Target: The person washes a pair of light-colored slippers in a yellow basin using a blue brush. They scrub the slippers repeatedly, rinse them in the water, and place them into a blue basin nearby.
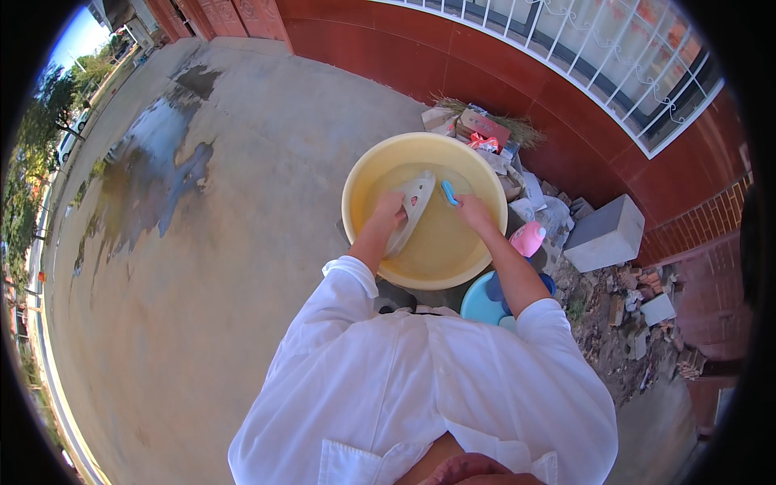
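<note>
A wide yellow plastic basin [424,283] holding shallow, cloudy water stands before me. Over it, my left hand [389,209] grips a pale, oval, plate-like plastic piece [418,197] that is tilted on its side. Small openings show near the upper part of that piece, and its lower end reaches toward the basin's near wall. My right hand [474,212] holds a slim blue tool [448,192], perhaps a scrubbing brush; its working side cannot be made out. The tool and the pale piece are apart, with a narrow gap between them.
Right of the basin stand a pink plastic bottle [527,238] with a white cap and a light-blue basin [479,298], partly under my right forearm. Discarded boxes and bags [485,130], a grey block [605,233] and brick rubble [642,303] lie along the red wall [545,115].
</note>
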A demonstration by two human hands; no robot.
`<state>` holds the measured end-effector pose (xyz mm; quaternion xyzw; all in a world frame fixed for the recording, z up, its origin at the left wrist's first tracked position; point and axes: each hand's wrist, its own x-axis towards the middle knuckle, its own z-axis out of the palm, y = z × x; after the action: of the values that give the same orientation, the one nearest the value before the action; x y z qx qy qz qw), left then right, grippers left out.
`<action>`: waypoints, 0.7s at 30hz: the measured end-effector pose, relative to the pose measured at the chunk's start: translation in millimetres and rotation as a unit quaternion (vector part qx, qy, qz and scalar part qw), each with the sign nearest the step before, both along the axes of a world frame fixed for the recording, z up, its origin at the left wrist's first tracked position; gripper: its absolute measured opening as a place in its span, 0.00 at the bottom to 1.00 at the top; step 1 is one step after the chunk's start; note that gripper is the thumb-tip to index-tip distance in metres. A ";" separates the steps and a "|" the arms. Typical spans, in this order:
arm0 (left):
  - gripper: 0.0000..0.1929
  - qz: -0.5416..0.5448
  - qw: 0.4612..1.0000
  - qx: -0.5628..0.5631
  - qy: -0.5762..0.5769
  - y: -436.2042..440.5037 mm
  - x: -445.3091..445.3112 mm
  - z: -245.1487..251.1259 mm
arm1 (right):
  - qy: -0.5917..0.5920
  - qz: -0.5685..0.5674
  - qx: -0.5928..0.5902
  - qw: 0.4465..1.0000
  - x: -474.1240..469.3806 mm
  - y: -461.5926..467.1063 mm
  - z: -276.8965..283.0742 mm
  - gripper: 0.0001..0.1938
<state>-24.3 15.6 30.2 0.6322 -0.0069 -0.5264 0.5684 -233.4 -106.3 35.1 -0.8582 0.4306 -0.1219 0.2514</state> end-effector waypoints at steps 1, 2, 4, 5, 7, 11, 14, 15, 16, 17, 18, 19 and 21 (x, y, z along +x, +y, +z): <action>0.08 0.018 1.000 -0.002 0.013 1.6 2.0 1.1 | -0.029 0.010 0.020 0.999 -4.8 3.8 -0.2 0.18; 0.08 0.023 0.999 -0.013 0.028 3.1 3.7 1.7 | -0.021 0.000 0.058 0.998 -9.6 12.9 1.0 0.18; 0.08 0.058 0.996 -0.030 0.057 6.2 5.2 0.7 | -0.105 -0.008 0.069 0.992 -19.1 40.5 13.4 0.18; 0.08 0.060 0.996 -0.032 0.063 7.3 5.0 -0.7 | -0.162 -0.012 0.059 0.985 -21.9 56.4 21.1 0.18; 0.08 0.056 0.995 -0.035 0.075 6.4 3.7 -4.3 | -0.123 0.090 -0.008 0.988 -16.3 78.9 34.0 0.18; 0.09 0.040 0.997 -0.028 0.057 1.7 3.2 -8.2 | -0.081 0.055 -0.058 0.994 4.5 84.7 53.9 0.17; 0.09 0.035 0.998 -0.020 0.049 2.8 6.8 -6.4 | -0.136 0.040 -0.067 0.988 9.2 87.9 54.8 0.17; 0.09 0.037 0.998 -0.017 0.046 3.7 8.6 -5.0 | -0.101 0.091 -0.039 0.990 8.7 89.0 52.6 0.17; 0.08 0.040 0.998 -0.015 0.045 5.2 9.7 -4.4 | -0.098 0.132 -0.037 0.986 7.1 89.3 49.1 0.17; 0.08 0.038 0.998 -0.016 0.050 6.3 10.5 -3.8 | -0.061 0.185 -0.009 0.981 5.4 89.0 43.7 0.18; 0.08 0.037 0.998 -0.018 0.055 7.6 11.0 -3.7 | -0.104 0.134 -0.022 0.985 4.6 84.9 37.4 0.18; 0.08 0.038 0.998 -0.021 0.056 8.5 10.8 -3.7 | -0.113 0.094 -0.009 0.989 4.5 76.0 31.5 0.18; 0.08 0.012 0.998 -0.020 0.054 8.9 10.4 -4.0 | -0.118 0.019 0.016 0.993 6.0 50.8 16.6 0.18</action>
<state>-13.9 24.4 26.2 0.5916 0.0212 -0.5523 0.5869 -227.4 -55.5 51.7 -0.8417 0.3839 -0.2105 0.3162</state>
